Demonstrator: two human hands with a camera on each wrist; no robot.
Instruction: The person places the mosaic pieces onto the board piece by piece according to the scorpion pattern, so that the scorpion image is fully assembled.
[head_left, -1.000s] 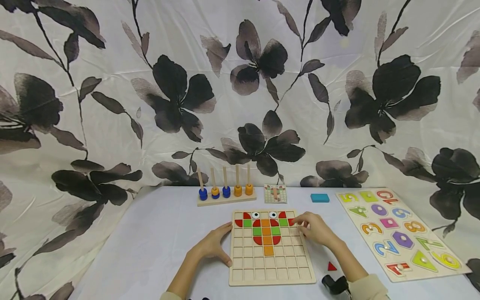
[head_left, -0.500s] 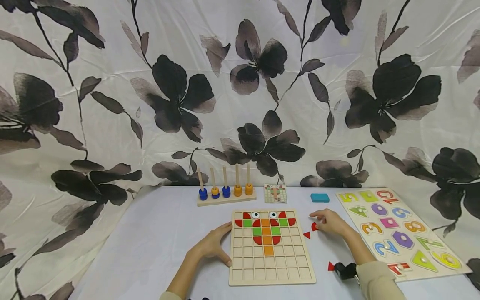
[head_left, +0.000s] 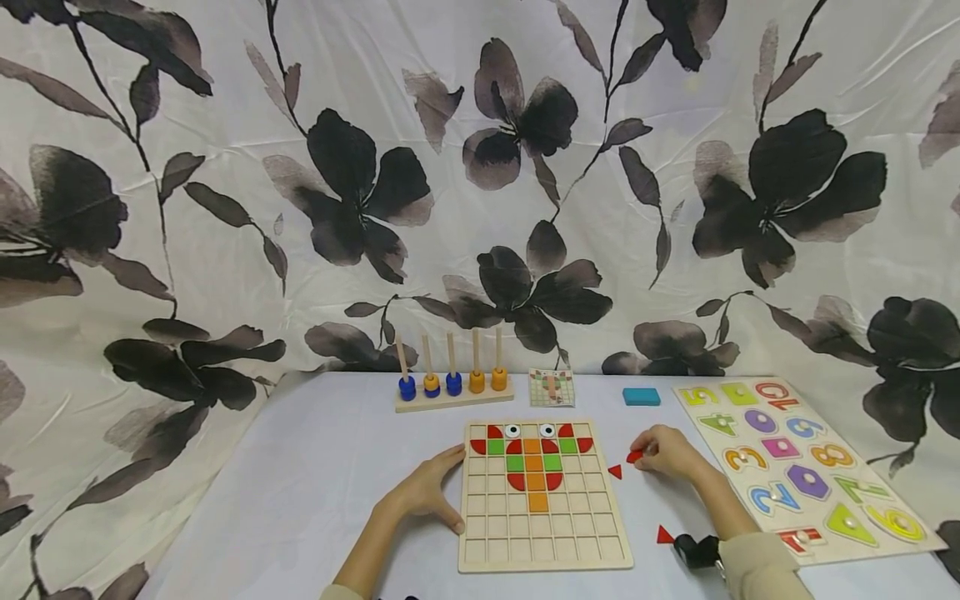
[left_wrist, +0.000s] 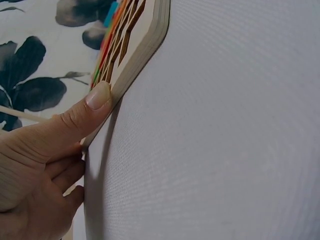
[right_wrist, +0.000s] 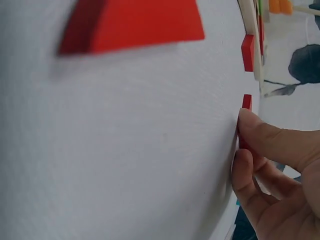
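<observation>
A square wooden grid board (head_left: 525,546) lies mid-table, with red, green, orange and eye-patterned tiles set in its upper rows. Against its left edge rests my left hand (head_left: 426,492), thumb and forefinger spread apart. In the left wrist view, the left thumb (left_wrist: 75,117) touches the board's side (left_wrist: 142,62). To the right of the board, my right hand (head_left: 670,452) pinches a small red tile (head_left: 635,457) at the table surface. The right wrist view shows this tile (right_wrist: 247,102) edge-on, partly covered by thumb and fingers; its full shape is hidden.
Loose red tiles lie near the board's right edge (head_left: 616,472) and by the black wrist camera (head_left: 697,551). Behind stand a peg stacker (head_left: 453,402), a pattern card (head_left: 551,388) and a blue block (head_left: 641,397). A number-and-shape puzzle board (head_left: 806,467) lies at right.
My right hand left the board's upper right tile, moved right, and now pinches a loose red tile there. The left hand stays at the board's edge.
</observation>
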